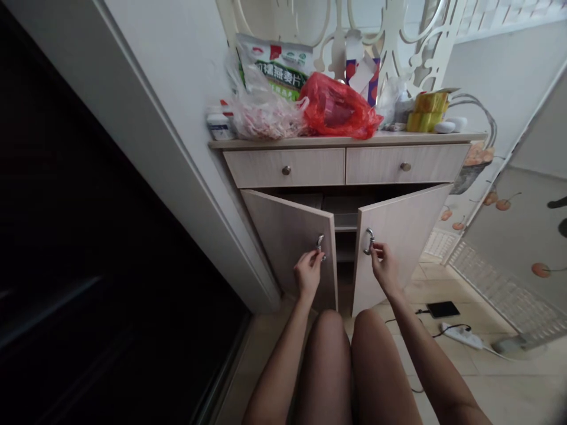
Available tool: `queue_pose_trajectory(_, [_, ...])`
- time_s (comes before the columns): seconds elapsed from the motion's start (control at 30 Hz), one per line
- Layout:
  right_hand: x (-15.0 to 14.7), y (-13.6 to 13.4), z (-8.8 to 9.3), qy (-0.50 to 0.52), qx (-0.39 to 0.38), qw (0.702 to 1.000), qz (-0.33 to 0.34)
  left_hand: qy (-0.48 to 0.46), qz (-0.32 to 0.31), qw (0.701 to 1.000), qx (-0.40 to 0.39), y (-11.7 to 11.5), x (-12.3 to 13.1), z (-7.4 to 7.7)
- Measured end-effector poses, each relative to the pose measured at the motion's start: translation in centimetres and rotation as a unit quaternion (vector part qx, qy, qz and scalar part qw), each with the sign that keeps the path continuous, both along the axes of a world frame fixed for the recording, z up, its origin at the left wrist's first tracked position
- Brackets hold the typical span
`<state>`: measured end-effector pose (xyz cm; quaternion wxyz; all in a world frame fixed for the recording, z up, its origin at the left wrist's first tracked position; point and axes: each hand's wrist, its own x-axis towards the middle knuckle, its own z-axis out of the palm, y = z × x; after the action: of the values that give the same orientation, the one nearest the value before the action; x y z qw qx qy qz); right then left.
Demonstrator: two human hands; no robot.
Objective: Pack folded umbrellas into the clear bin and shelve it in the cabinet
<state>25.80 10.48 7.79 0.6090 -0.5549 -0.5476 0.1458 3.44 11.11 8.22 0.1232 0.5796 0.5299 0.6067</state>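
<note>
My left hand (309, 271) pinches the metal handle (319, 241) of the left cabinet door (287, 236). On the other side, my right hand (383, 268) has its fingers closed around the handle (369, 235) of the right cabinet door (403, 236). Both doors stand partly swung out toward me, with a narrow gap between their free edges. Through that gap, shelves (345, 221) show inside the pale wooden cabinet; the deeper interior is dark and mostly hidden behind the doors.
Two closed drawers (310, 168) sit above the doors. On the cabinet top are a red plastic bag (341, 106), a food packet (277, 62), a white bottle (220, 126) and yellow packages (427, 111). A power strip (461, 335) and a black phone-like device (443, 309) lie on the floor at right.
</note>
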Motion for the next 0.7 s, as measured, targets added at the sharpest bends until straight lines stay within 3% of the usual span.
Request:
queue_pose_trajectory(0.1, [-1.3,2.6,0.3,-0.031,-0.013,0.999,-0.021,0.064,0.025,0.997,-0.043,3.3,2.8,1.1])
queue_pose_trajectory(0.23, [-2.5,5.9,0.5,-0.058,-0.022,0.998,-0.029,0.121,0.057,0.986,-0.100,6.1,4.7,2.5])
queue_pose_trajectory(0.43, [-3.7,9.4,1.0,-0.076,-0.035,0.995,-0.052,0.171,0.053,0.974,-0.141,8.7,5.8,3.8])
queue_pose_trajectory(0.7, [-4.0,11.2,2.2,-0.081,-0.069,0.994,-0.029,0.186,0.051,0.968,-0.158,10.9,6.5,4.2])
